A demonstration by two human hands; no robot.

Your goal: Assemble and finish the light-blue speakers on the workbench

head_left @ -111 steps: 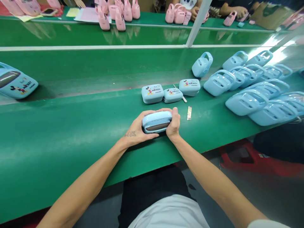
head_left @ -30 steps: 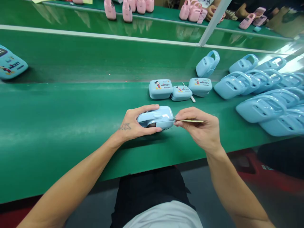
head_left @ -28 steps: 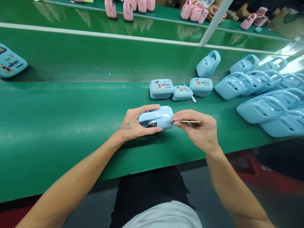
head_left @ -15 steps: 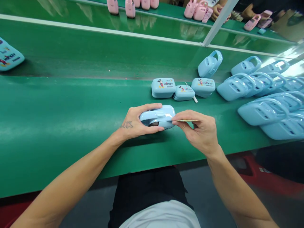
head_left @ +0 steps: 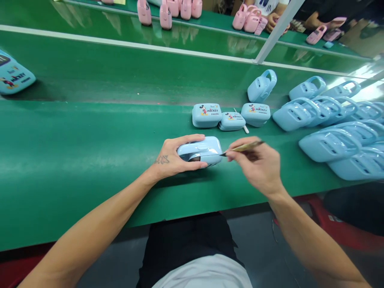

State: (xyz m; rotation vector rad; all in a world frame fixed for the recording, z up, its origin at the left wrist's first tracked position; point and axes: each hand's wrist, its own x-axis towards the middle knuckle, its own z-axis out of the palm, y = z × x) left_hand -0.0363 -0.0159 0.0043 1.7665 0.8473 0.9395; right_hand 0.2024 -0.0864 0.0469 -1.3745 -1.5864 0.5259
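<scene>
In the head view a glossy light-blue plastic case with a carrying handle (head_left: 211, 145) lies on the green bench. My left hand (head_left: 177, 158) is wrapped around its left end, thumb in front and fingers behind, covering part of the handle. Just right of the case, my right hand (head_left: 258, 162) pinches a slim tool (head_left: 244, 147) with a dark pointed tip and a yellowish shaft. The tip is at the case's right end, by the seam; whether it touches cannot be made out. Behind stand several blue Mickey-printed cases (head_left: 207, 116).
A thin white stick (head_left: 246, 129) lies by the printed cases. Many blue handled cases (head_left: 330, 142) crowd the right side, and another printed one (head_left: 15, 76) sits far left. Pink cases (head_left: 186, 9) stand on the far bench beyond a metal post (head_left: 277, 32), near other people's hands.
My right hand has drawn back slightly to the right and tilted the tool, so its dark tip now shows. My left hand keeps its hold on the case. The view has shifted slightly.
</scene>
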